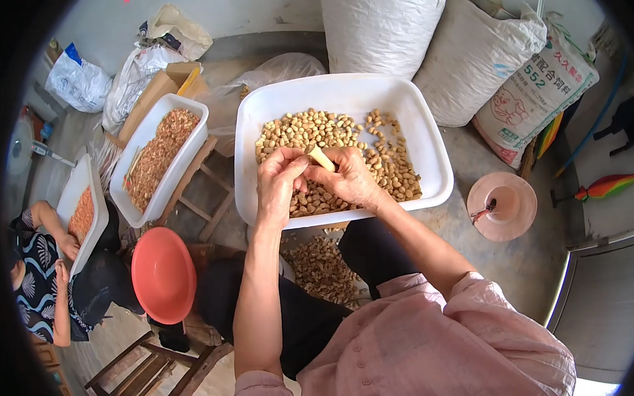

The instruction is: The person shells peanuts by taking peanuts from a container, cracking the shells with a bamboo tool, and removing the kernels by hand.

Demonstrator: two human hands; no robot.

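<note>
Over a white plastic tub of unshelled peanuts, my two hands are close together. My right hand is closed around a short, pale, tapered wooden-looking tool, whose wide end points up and left. My left hand is beside it, its thumb and fingers pinched together near the tool's tip. What lies in that pinch is hidden by the fingers, perhaps a peanut. Peanuts fill the tub on both sides of my hands, and its base shows at the right.
Broken shells lie on the floor between my legs. At left are a red basin, a white tub of reddish kernels, and a seated person with another tray. Full sacks and a pink bucket are at right.
</note>
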